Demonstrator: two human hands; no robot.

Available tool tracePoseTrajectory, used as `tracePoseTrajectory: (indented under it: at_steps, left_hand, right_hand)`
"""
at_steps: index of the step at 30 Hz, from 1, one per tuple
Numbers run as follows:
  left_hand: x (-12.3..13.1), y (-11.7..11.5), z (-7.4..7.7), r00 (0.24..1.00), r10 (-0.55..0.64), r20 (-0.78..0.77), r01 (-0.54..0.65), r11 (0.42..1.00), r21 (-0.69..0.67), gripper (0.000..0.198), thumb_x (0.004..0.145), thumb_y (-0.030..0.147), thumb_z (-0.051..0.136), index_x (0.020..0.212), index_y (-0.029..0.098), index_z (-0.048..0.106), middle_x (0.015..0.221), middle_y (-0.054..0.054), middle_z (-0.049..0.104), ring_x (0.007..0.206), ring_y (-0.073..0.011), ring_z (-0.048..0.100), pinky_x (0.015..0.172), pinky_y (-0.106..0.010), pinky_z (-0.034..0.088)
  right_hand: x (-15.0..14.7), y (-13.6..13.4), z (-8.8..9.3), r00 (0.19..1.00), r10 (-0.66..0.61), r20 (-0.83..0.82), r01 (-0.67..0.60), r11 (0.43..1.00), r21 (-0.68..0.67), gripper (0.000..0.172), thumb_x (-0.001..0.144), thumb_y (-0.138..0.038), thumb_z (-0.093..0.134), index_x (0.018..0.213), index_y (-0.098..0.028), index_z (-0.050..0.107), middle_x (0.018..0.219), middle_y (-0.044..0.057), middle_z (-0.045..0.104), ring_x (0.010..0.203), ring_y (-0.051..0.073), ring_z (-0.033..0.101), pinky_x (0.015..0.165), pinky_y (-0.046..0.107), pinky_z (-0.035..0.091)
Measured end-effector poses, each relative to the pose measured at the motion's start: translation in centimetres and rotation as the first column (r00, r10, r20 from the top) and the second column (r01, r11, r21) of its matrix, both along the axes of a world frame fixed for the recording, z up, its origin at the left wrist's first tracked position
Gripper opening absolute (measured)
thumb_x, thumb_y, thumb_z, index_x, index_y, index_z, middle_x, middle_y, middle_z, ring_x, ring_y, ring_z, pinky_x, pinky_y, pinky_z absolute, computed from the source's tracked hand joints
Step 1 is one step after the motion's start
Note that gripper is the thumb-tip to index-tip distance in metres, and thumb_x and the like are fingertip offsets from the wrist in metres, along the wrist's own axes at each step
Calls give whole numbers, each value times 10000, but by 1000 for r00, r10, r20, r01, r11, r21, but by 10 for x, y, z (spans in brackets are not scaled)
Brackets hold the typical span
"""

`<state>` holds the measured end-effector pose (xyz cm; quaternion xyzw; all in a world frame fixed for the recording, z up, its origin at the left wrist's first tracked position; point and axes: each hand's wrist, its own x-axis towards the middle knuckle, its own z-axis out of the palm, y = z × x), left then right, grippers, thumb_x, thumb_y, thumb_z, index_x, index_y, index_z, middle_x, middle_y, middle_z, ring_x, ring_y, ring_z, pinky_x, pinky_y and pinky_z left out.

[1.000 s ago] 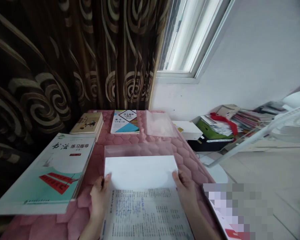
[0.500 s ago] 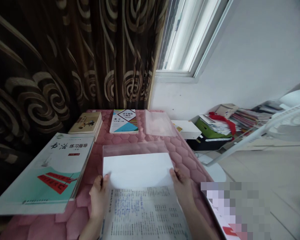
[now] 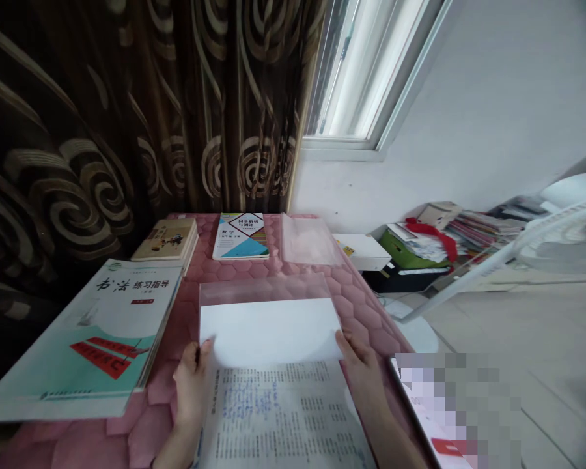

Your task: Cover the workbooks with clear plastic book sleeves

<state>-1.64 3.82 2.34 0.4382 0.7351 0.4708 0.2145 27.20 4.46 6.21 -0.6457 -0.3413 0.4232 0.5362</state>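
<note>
A printed booklet (image 3: 283, 410), its page marked with blue handwriting, lies in front of me with a blank white sheet (image 3: 268, 332) across its upper part. A clear plastic cover (image 3: 264, 286) sticks out past the far edge of the white sheet. My left hand (image 3: 193, 371) grips the left edge, thumb on top and fingers underneath. On the opposite edge my right hand (image 3: 361, 365) pinches in the same way. The fingers under the booklet are hidden, and its near end runs out of view.
On the pink quilted tabletop (image 3: 146, 436) are a stack of workbooks (image 3: 102, 326), a smaller tan book stack (image 3: 163, 241), a maths workbook (image 3: 241, 236) and clear plastic covers (image 3: 308, 240). A white fan (image 3: 469, 280) stands right, near a green bag (image 3: 410, 251).
My right hand sits slightly farther right and lower along the edge. The view has shifted a little; otherwise the booklet and left hand look the same.
</note>
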Motion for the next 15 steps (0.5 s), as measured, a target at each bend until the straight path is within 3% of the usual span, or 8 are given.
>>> tracePoseTrajectory:
  at_steps: [4,7,15]
  left_hand:
    - [1,0,0,1000,13,22,-13,1000,15,478,811,672,453,711,211,530,562,18,540,535,-159,499,526,-266,436]
    - [2,-1,2,999,23,22,-24,1000,10,478,792,685,448,679,224,497,532,30,502,514,-157,480,504,-265,413]
    - [2,1,4,999,8,41,-8,1000,17,479,788,683,461,656,224,494,531,26,511,520,-160,485,516,-271,414]
  right_hand:
    - [2,7,-2,996,-13,94,10,999,30,457,687,-633,664,636,-186,579,556,3,570,541,172,505,494,285,406]
    - [-2,11,-13,984,-32,173,16,996,89,448,737,-637,612,652,-200,562,568,-6,557,547,168,496,492,281,389]
    - [-7,12,-26,989,-85,124,73,992,101,397,780,-626,589,748,-230,572,608,-17,574,552,177,507,512,293,403]
